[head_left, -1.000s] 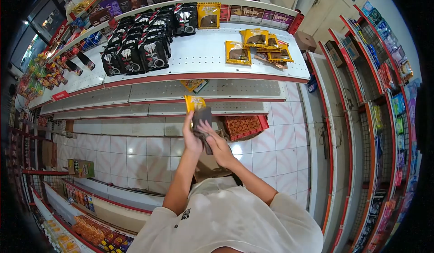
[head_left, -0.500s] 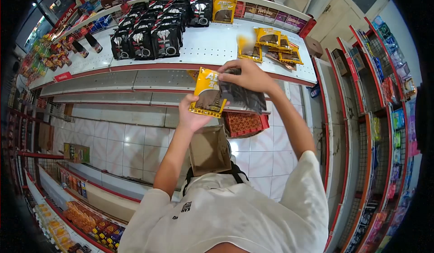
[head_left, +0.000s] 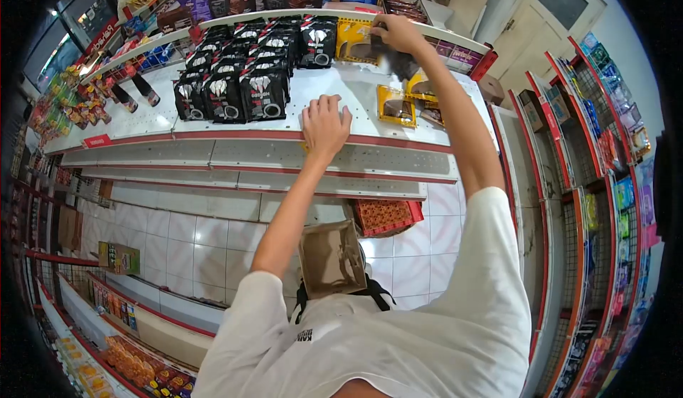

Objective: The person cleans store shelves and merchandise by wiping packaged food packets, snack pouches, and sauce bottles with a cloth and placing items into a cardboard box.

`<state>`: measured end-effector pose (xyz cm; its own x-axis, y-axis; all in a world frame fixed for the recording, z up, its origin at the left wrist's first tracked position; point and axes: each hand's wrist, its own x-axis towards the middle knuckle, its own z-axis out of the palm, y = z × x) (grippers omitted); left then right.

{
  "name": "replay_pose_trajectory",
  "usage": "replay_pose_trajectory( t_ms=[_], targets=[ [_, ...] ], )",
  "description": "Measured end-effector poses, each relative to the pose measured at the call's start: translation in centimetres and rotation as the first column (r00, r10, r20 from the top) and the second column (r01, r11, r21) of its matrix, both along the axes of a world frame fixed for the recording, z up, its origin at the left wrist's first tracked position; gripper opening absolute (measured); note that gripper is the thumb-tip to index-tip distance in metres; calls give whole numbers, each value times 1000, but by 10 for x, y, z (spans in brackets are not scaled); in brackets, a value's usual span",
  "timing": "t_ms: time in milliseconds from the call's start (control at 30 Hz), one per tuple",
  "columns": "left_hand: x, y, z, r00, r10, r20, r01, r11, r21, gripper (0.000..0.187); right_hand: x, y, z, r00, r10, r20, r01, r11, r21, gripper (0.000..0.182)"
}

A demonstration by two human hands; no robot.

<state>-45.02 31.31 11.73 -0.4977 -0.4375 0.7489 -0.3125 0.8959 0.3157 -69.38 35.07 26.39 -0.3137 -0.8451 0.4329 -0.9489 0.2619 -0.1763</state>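
Note:
My left hand [head_left: 325, 126] lies flat on the front edge of the white shelf [head_left: 338, 99], fingers stretched and holding nothing visible. At the back of that shelf, my right hand [head_left: 400, 34] closes on a dark-sided packet [head_left: 400, 64], partly blurred and hidden by the hand. Just left of it, a yellow packet [head_left: 353, 40] stands upright against the back rail. Several loose yellow packets [head_left: 396, 106] lie below my right forearm, which covers some of them. Rows of black packets [head_left: 263, 93] stand to the left of my hands.
An open cardboard box [head_left: 331, 256] sits against my body, with a red crate [head_left: 386, 216] on the floor beyond it. Bottles [head_left: 144, 88] stand farther left on the shelf. Stocked racks [head_left: 619, 199] rise on the right, and another shelf row [head_left: 128, 312] runs behind on the left.
My right hand has moved up to the back of the shelf with a packet. My left hand has let go of its yellow packet and now rests on the shelf edge.

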Motion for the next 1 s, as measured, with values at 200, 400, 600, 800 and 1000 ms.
replay_pose_trajectory(
  t_ms=[200, 400, 600, 800, 1000],
  targets=[
    [-2, 0, -4, 998, 48, 36, -48, 999, -4, 22, -30, -45, -31, 997, 13, -71, -3, 991, 131, 25],
    [-4, 0, -4, 998, 62, 21, -61, 998, -17, 21, -43, -62, -34, 996, 74, 39, -78, 990, 117, 28],
    [-4, 1, -5, 998, 60, 27, -60, 998, -2, 20, -23, -58, -40, 978, -92, -186, 83, 995, -57, 26],
    [-3, 2, -6, 998, 63, 25, -63, 998, -1, 20, -14, -20, -15, 976, -171, -133, 135, 961, -241, 33],
    [-8, 4, 2, 983, 110, 148, -117, 992, 39, 25, 71, 133, 7, 932, 18, 363, 142, 901, -410, 37]
  ],
)
